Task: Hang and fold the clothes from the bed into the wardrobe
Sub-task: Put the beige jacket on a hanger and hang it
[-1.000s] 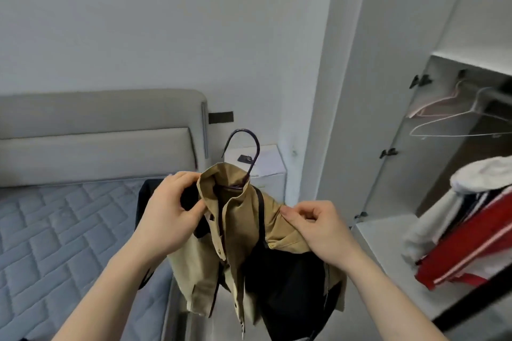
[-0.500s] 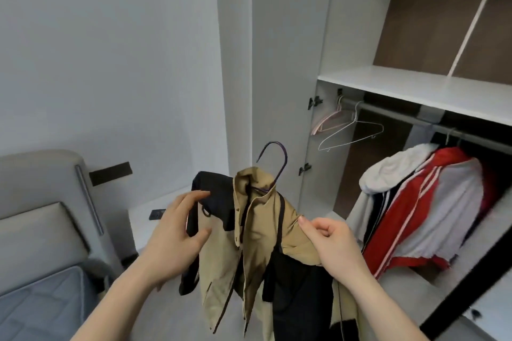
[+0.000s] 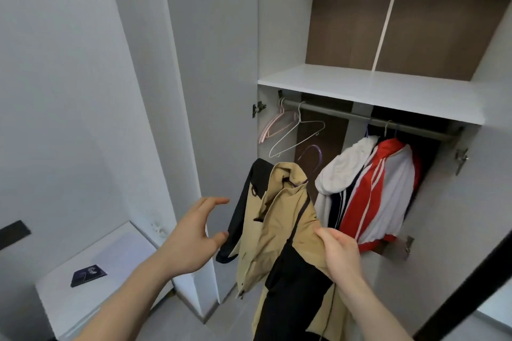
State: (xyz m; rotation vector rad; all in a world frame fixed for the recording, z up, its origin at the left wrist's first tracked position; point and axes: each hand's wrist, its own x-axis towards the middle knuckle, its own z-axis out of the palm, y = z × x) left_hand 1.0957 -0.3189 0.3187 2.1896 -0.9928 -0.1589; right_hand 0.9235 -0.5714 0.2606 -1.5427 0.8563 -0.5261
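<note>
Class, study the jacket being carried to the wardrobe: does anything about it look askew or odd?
Yes. The jacket sits crooked on its purple hanger: the collar bunches up and a black sleeve droops on the left. Only the right hand grips it; the left hand is off it.

view: head | faces: forward and down into open wardrobe | range: near | single view

Right hand grips tan jacket before the wardrobe rail.
</note>
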